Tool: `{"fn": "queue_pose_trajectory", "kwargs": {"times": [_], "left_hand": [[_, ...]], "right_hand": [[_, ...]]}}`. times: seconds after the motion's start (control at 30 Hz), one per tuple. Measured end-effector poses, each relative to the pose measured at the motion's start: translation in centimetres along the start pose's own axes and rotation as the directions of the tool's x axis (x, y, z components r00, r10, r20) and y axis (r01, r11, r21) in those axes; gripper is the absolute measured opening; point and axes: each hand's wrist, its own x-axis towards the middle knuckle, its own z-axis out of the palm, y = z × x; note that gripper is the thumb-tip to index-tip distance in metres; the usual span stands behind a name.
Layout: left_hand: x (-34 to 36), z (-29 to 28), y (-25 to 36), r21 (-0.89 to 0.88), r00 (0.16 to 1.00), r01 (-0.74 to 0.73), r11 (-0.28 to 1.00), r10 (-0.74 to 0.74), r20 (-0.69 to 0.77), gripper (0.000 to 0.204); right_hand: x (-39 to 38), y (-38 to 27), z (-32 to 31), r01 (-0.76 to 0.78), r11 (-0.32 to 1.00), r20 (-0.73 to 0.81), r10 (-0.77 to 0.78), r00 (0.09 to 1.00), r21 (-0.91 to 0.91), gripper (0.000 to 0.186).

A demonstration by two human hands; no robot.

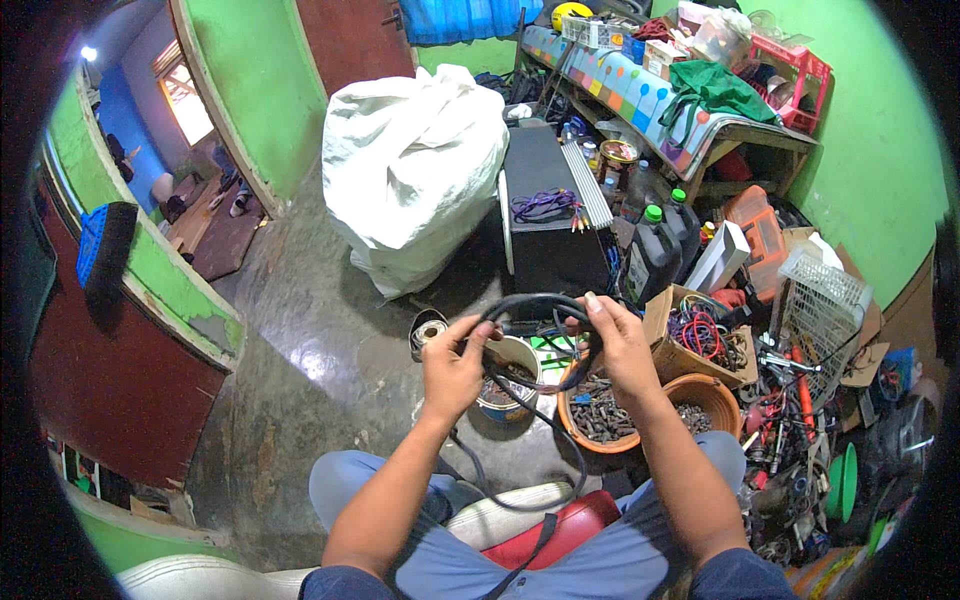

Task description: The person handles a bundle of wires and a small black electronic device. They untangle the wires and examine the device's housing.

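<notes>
A coil of black cable (pixel 537 303) is stretched between my hands in front of me. My left hand (pixel 455 362) is closed round the coil's left side, thumb and fingers pinching it. On the right side, my right hand (pixel 617 345) grips the loops with the thumb up on top. A loose length of the cable hangs down in a curve over my lap. Just below the coil stands a white bucket (pixel 521 350) with dark bits in it. Beside it, partly behind my right forearm, are orange-brown tubs (pixel 722 392) with many small dark metal parts.
A big white sack (pixel 405 160) and a black box (pixel 560 265) topped with purple cable (pixel 545 205) stand ahead. At right are a cardboard box of wires (pixel 700 335), black jerrycans (pixel 655 255), a white crate (pixel 822 290) and heaped tools. A cluttered table (pixel 640 85) lines the back wall.
</notes>
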Motion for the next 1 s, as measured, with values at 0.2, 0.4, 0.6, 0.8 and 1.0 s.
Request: {"fn": "queue_pose_trajectory", "kwargs": {"times": [0.2, 0.4, 0.6, 0.8, 1.0], "left_hand": [[0.6, -0.4, 1.0, -0.363, 0.958, 0.243, 0.9, -0.282, -0.058, 0.031], [0.5, -0.5, 0.2, -0.544, 0.863, 0.379, 0.748, -0.498, -0.084, 0.029], [0.6, -0.5, 0.9, -0.559, 0.859, 0.43, 0.709, -0.513, 0.01, 0.029], [0.8, 0.0, 1.7, -0.549, 0.884, 0.413, 0.727, -0.466, 0.048, 0.03], [0.6, 0.1, 2.2, -0.513, 0.871, 0.441, 0.737, -0.489, 0.046, 0.03]], "right_hand": [[-0.6, 0.4, 0.4, -0.189, 0.974, 0.234, 0.213, 0.949, -0.121, 0.042], [-1.6, -1.5, 1.1, -0.29, 0.957, 0.361, 0.274, 0.891, -0.011, 0.06], [-1.3, -1.0, 1.2, -0.08, 0.988, 0.236, 0.11, 0.966, -0.131, 0.064], [0.1, 3.8, -0.2, 0.07, 0.97, -0.01, -0.074, 0.997, -0.235, 0.042], [-1.0, 0.6, 1.5, 0.067, 0.989, -0.072, -0.077, 0.994, -0.133, 0.031]]}}
